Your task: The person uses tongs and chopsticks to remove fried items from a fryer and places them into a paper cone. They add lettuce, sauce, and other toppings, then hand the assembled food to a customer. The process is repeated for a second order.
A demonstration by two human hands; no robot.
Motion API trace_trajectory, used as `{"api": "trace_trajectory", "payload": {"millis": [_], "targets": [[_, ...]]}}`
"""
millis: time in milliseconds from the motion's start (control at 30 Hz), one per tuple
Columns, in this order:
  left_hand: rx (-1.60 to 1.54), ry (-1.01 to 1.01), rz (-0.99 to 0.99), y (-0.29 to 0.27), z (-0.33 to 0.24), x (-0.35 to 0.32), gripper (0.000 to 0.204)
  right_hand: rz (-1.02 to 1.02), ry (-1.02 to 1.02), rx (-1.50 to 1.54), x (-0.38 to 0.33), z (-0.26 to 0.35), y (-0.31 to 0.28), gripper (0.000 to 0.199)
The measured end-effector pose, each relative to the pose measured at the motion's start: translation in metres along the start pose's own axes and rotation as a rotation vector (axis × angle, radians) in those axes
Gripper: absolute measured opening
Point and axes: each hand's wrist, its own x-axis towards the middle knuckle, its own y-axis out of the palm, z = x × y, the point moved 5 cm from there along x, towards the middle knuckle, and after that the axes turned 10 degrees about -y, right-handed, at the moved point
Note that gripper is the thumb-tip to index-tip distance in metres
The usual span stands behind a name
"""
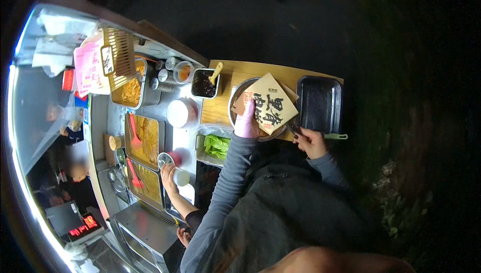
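My left hand (246, 123), in a pink glove, grips a square brown paper food bag (273, 103) with dark characters, its thumb on top. The bag is tilted over a round metal bowl (233, 103) and hides most of it. At the bag's lower right corner my bare right hand (311, 143) is closed around a dark utensil (294, 129); its working end is hidden by the bag. A pale green handle (335, 136) sticks out beyond that hand; whether it belongs to the same utensil I cannot make out.
A black tray (299, 100) sits right of the bowl on a wooden board (233, 70). Leftward stand a sauce tin (204, 83) with a brush-like handle, lettuce (217, 146), and pans (161, 140) with red spatulas. A co-worker's hand (170, 178) holds a pale cup (181, 176).
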Motion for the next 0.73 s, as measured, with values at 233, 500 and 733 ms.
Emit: {"api": "trace_trajectory", "payload": {"millis": [233,500,733], "targets": [[-0.588,-0.088,0.131,-0.020,0.045,0.027,0.047,0.019,-0.121,-0.568,-0.035,0.061,-0.052,0.046],[-0.493,-0.242,0.090,-0.024,0.060,0.019,0.043,0.084,-0.071,-1.469,0.026,-0.003,-0.152,0.052],[-0.797,-0.106,0.733,0.019,0.036,0.016,0.037,0.180,-0.052,-1.507,0.063,-0.061,-0.161,0.062]]}}
